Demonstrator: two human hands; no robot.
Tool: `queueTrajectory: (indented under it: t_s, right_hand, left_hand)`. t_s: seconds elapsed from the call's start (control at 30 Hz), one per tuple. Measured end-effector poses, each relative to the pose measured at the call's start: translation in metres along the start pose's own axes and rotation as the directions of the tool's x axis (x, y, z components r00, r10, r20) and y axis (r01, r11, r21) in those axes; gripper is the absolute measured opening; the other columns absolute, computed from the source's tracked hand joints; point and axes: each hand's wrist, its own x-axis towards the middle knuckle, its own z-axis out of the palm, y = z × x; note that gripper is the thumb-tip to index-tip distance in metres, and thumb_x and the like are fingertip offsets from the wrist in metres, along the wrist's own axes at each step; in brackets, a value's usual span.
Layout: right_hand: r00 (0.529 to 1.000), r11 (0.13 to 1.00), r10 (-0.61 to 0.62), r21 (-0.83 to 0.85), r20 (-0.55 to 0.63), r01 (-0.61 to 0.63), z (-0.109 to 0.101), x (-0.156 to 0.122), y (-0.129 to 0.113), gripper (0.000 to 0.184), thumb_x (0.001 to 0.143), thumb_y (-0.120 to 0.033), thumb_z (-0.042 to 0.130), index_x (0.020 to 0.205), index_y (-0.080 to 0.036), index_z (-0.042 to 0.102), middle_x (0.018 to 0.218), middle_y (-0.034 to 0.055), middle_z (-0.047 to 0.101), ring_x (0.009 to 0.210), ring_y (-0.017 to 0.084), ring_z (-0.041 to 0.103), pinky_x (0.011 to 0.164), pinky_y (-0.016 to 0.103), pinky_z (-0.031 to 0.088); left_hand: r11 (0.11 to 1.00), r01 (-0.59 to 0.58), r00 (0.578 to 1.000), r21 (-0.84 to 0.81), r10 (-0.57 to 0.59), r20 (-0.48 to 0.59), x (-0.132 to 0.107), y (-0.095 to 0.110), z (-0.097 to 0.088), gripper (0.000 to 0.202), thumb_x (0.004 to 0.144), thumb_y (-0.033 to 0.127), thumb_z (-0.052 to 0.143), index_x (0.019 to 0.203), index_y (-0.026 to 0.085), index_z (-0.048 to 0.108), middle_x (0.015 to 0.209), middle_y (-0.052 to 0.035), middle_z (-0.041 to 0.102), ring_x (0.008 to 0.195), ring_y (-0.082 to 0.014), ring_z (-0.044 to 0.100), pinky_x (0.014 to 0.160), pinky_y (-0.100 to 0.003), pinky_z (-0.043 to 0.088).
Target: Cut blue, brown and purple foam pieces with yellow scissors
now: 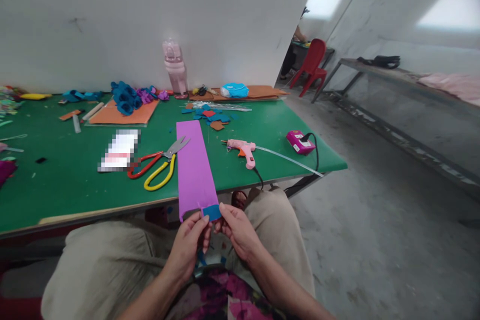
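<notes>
Over my feed, both hands are low, above the lap, at the near edge of the green table (75, 180). The left hand (189, 242) has its grip pinched on the near end of a long purple strip (193, 165), thumb on top and fingers curled beneath. The right hand (236, 230) has its grip pressed together on a small blue piece (212, 212) that sits against the strip's near right corner. I can't quite tell from here whether the left fingertips touch the blue piece as well, since the two hands meet right there.

The purple strip runs lengthwise away from me across the table, with its near end hanging past the edge and into the hands. Just left of it lie scissors (161, 165) with one red and one yellow handle, their blades touching the strip's edge. To the right, a pink glue gun (243, 150) rests on the table with a clear stick out its back, and its cord drops over the edge. Further right is a small magenta box (299, 141) with a black cable. Behind the strip are blue and orange scraps (212, 116), and a pink bottle (174, 67) stands upright against the white partition.
</notes>
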Motion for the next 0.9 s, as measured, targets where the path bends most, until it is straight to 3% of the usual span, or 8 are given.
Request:
queueTrajectory:
  t_s: [0.13, 0.57, 0.63, 0.77, 0.9]
  right_hand:
    - [1.0, 1.0, 0.002, -0.012, -0.019, -0.002, -0.002, 0.001, 0.003, 0.039, 0.074, -0.051, 0.064, 0.069, -0.013, 0.062, 0.055, -0.0024, 0.056, 0.047, 0.006, 0.045, 0.05, 0.018, 0.038]
    - [0.974, 0.913, -0.169, -0.398, -0.154, 0.095, -0.003, 0.006, 0.003, 0.035, 0.069, -0.048, 0.068, 0.06, -0.015, 0.061, 0.046, -0.0033, 0.054, 0.041, 0.008, 0.045, 0.046, 0.02, 0.034]
    - [0.97, 0.929, -0.167, -0.358, -0.175, 0.095, -0.003, 0.005, 0.002, 0.038, 0.071, -0.051, 0.065, 0.06, -0.015, 0.06, 0.047, -0.0026, 0.054, 0.042, 0.008, 0.045, 0.045, 0.02, 0.034]
    - [0.984, 0.996, -0.039, -0.088, -0.172, 0.024, -0.002, 0.001, -0.001, 0.051, 0.08, -0.061, 0.046, 0.069, -0.015, 0.064, 0.057, 0.0016, 0.06, 0.049, 0.01, 0.051, 0.05, 0.022, 0.039]
    - [0.991, 0.998, -0.063, -0.024, -0.114, 0.06, 0.005, -0.005, 0.004, 0.027, 0.073, -0.042, 0.067, 0.08, -0.017, 0.064, 0.07, 0.0004, 0.064, 0.062, 0.011, 0.054, 0.063, 0.023, 0.043]
  left_hand:
    - [1.0, -0.006, 1.0, -0.018, 0.006, -0.008, -0.001, 0.0, 0.001, 0.032, 0.069, 0.046, 0.064, 0.065, 0.017, 0.052, 0.048, 0.0075, 0.043, 0.039, -0.0046, 0.035, 0.034, -0.015, 0.029]
    - [0.999, 0.006, 0.999, 0.036, -0.004, -0.046, 0.001, -0.004, -0.001, 0.031, 0.067, 0.046, 0.063, 0.069, 0.016, 0.055, 0.045, 0.008, 0.044, 0.034, -0.0043, 0.036, 0.033, -0.015, 0.028]
    - [0.999, 0.006, 0.999, 0.034, -0.004, -0.05, 0.0, -0.004, -0.001, 0.03, 0.068, 0.045, 0.062, 0.067, 0.016, 0.055, 0.044, 0.008, 0.043, 0.035, -0.0042, 0.035, 0.033, -0.015, 0.028]
    - [0.999, 0.004, 0.999, 0.043, -0.002, -0.047, -0.002, -0.003, 0.0, 0.031, 0.07, 0.046, 0.059, 0.07, 0.015, 0.056, 0.046, 0.0075, 0.044, 0.036, -0.0045, 0.036, 0.034, -0.016, 0.028]
    - [0.997, -0.016, 0.999, 0.074, 0.019, -0.036, 0.002, -0.006, 0.002, 0.032, 0.072, 0.048, 0.056, 0.07, 0.016, 0.053, 0.045, 0.0085, 0.041, 0.036, -0.0049, 0.033, 0.035, -0.017, 0.028]
